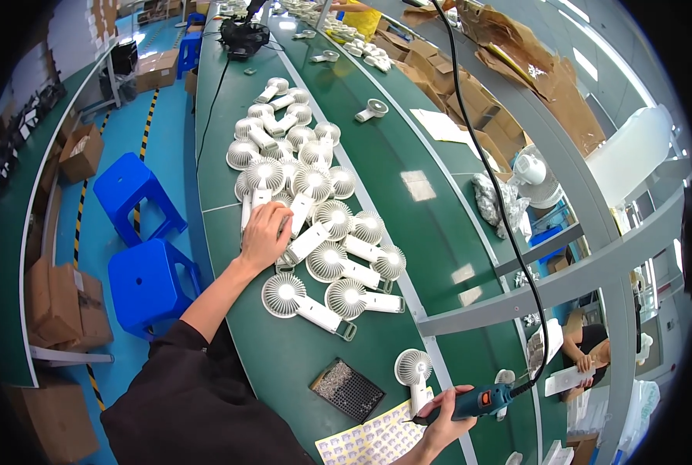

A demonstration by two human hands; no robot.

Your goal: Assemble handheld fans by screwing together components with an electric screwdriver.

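Note:
Many white handheld fans (312, 183) with round ribbed heads and short handles lie heaped along the green workbench. My left hand (265, 236) is at the near left side of this heap, its fingers bent round the handle of one fan; the fingertips are partly hidden. In my right hand (448, 422) is a dark teal electric screwdriver (481, 401), its black tip pointing left. Beside that tip lies a single fan (414, 368). Below it is a sheet of small stickers (373, 435), and left of that a black tray (347, 389) with small screws.
A black cable (470, 124) hangs down to the screwdriver. Grey frame bars (516, 298) cross the right side. Two blue stools (150, 280) stand left of the bench, near cardboard boxes (67, 306). Another person's hands (586, 364) hold a white piece at the far right.

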